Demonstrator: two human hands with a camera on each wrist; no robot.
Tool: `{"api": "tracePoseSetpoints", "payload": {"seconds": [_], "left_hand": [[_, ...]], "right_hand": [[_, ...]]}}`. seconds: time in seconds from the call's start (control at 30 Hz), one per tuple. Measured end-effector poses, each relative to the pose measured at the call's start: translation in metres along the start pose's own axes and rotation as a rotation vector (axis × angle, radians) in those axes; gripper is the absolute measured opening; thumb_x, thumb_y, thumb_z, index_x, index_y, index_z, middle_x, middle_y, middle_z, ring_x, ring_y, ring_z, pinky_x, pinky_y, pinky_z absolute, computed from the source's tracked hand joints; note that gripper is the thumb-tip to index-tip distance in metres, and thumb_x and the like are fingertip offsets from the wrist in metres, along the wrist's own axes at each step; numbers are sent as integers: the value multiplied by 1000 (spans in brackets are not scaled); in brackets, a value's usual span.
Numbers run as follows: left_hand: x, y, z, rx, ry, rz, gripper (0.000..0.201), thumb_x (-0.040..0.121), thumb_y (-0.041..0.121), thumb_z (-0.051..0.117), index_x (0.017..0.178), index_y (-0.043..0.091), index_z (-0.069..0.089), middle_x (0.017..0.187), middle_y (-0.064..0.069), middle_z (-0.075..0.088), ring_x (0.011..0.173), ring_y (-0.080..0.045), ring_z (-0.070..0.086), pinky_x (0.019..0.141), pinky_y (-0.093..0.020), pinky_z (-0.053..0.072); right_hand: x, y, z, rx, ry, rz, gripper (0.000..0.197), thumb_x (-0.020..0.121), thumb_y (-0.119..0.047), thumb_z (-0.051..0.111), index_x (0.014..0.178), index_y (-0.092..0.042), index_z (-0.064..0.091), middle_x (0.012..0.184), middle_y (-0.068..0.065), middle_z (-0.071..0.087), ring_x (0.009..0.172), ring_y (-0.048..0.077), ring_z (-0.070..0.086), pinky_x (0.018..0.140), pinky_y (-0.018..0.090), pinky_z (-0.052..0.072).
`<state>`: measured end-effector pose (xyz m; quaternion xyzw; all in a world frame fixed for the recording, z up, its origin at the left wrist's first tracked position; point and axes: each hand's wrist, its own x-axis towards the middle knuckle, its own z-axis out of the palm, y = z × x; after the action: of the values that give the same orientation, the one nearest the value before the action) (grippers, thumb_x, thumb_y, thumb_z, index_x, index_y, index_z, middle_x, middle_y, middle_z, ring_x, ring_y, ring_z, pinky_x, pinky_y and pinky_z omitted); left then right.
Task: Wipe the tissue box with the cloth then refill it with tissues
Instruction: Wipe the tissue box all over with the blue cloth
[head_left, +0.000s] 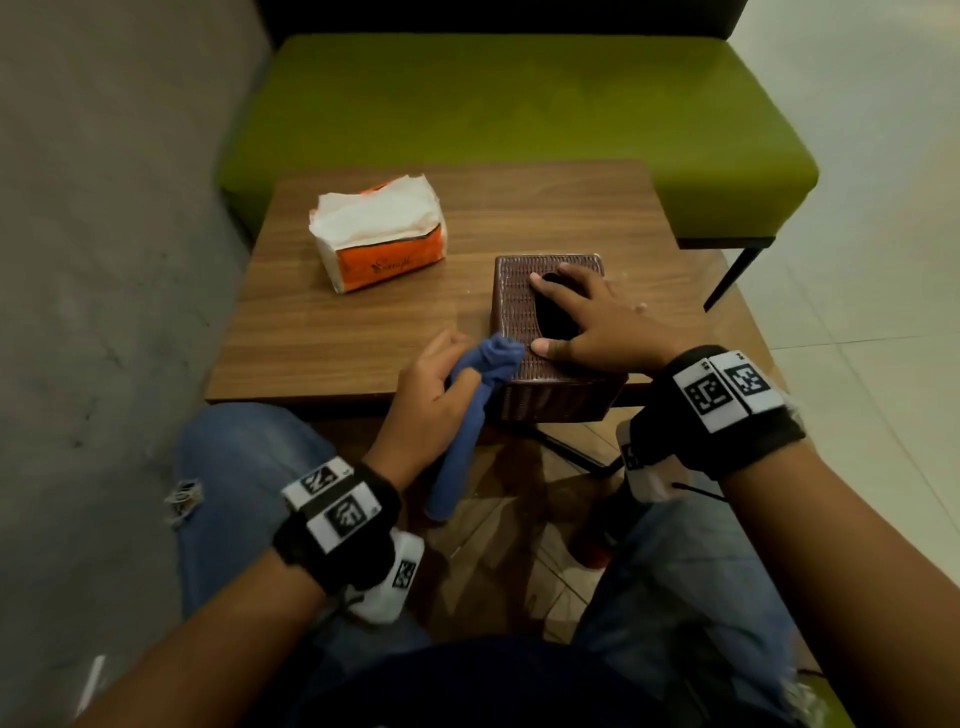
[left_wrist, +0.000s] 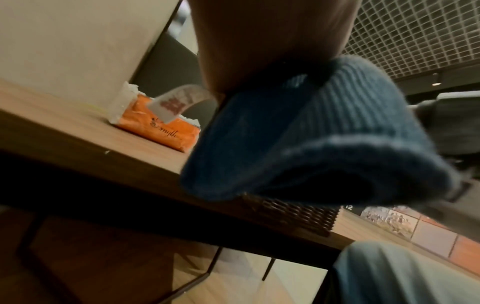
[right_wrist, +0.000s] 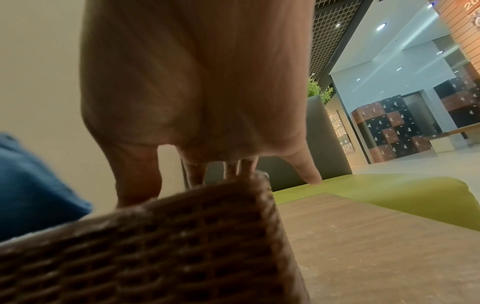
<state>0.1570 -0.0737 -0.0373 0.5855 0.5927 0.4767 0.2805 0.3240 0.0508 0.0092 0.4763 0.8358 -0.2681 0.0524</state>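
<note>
A low brown wood-grain table (head_left: 363, 332) stands in front of a green padded bench (head_left: 519, 104), and the task's things lie on it. The biggest of them is the dark brown woven tissue box (head_left: 514, 312), a rectangular block at the table's near right, its near end overhanging the table edge toward the person's knees. Its long axis runs from the person straight away toward the bench, and the oval opening in its top follows the same line.

Well apart from it, toward the far left of the table, lies the orange-and-white soft pack of tissues (head_left: 379, 234), torn open on top, with white sheets showing.

The right hand (head_left: 592, 322) rests flat on the box top, fingers spread and straight, thumb at the near-left corner and fingertips by the opening; it steadies the box, to my eye. The left hand (head_left: 431, 395) is just beside the box's near-left corner, fingers curled round a bunched blue ribbed cloth (head_left: 488, 364) whose tail hangs below the table edge. The cloth wad touches that corner, so the wipe likely runs away along the left side or top, and the left hand is placed for it.
</note>
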Motion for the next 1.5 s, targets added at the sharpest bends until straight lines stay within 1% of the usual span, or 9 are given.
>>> {"api": "tracePoseSetpoints", "payload": {"seconds": [0.2, 0.33, 0.57, 0.7, 0.83, 1.03, 1.23, 1.33, 1.5], "left_hand": [[38, 5, -8, 10, 151, -58, 26, 81, 17, 41, 84, -4, 56, 81, -14, 52, 72, -15, 48, 66, -28, 38], [60, 0, 2, 115, 89, -86, 34, 81, 18, 41, 87, -11, 57, 90, -20, 49, 80, -27, 50, 71, -33, 39], [-13, 6, -5, -20, 4, 40, 23, 80, 16, 44, 86, 6, 64, 85, 7, 55, 77, 3, 53, 70, -9, 41], [2, 7, -17, -125, 246, -176, 27, 88, 0, 44, 68, 16, 51, 66, 0, 49, 57, 4, 48, 57, -13, 38], [23, 0, -23, -327, 390, -365, 15, 91, 18, 58, 77, 13, 58, 72, -6, 55, 68, -12, 54, 63, -25, 43], [33, -15, -27, -87, 350, -203, 29, 86, 12, 64, 113, 4, 58, 106, -6, 62, 96, -11, 59, 78, -14, 46], [2, -10, -4, 163, 344, -78, 10, 87, 7, 62, 94, 1, 60, 93, -7, 49, 78, -4, 50, 70, -6, 39], [-20, -6, 4, 210, 195, 64, 16, 84, 9, 60, 97, 0, 62, 96, -5, 51, 86, -5, 50, 77, -9, 41], [7, -7, -12, 209, 274, 3, 14, 85, 4, 60, 98, 2, 65, 96, -3, 51, 87, -12, 52, 74, -8, 40]], "right_hand": [[-2, -2, -1, -6, 13, 1, 76, 88, -54, 57, 150, -45, 13, 162, -9, -1, 149, 23, 0, 112, 67, 5], [-2, -2, -1, -5, 6, 11, 76, 88, -54, 56, 151, -45, 13, 161, -9, -2, 149, 24, 0, 112, 67, 5], [-3, -5, -2, -15, 1, 24, 77, 89, -56, 55, 151, -44, 12, 162, -7, -2, 149, 24, -1, 112, 68, 3], [-8, -21, 7, -163, 84, 118, 81, 86, -71, 40, 153, -38, 8, 162, 1, 2, 149, 28, 0, 111, 69, 1], [-9, -44, 12, -167, 172, 253, 84, 85, -78, 29, 154, -31, 14, 160, 15, 9, 148, 34, 3, 113, 67, 4], [-9, -25, -11, -185, 23, -91, 69, 91, -57, 49, 150, -46, 15, 163, 5, -3, 149, 30, -9, 116, 58, -1], [1, -17, -3, -221, -39, -109, 65, 91, -61, 44, 149, -50, 16, 164, -1, -2, 150, 26, -3, 116, 57, -7], [1, -16, -2, -224, -25, -104, 64, 91, -63, 42, 148, -51, 16, 163, -1, 0, 149, 26, -2, 115, 60, -8], [1, -18, 0, -225, -26, -90, 57, 96, -57, 39, 147, -53, 15, 163, -2, 2, 149, 27, -1, 115, 62, -7]]}}
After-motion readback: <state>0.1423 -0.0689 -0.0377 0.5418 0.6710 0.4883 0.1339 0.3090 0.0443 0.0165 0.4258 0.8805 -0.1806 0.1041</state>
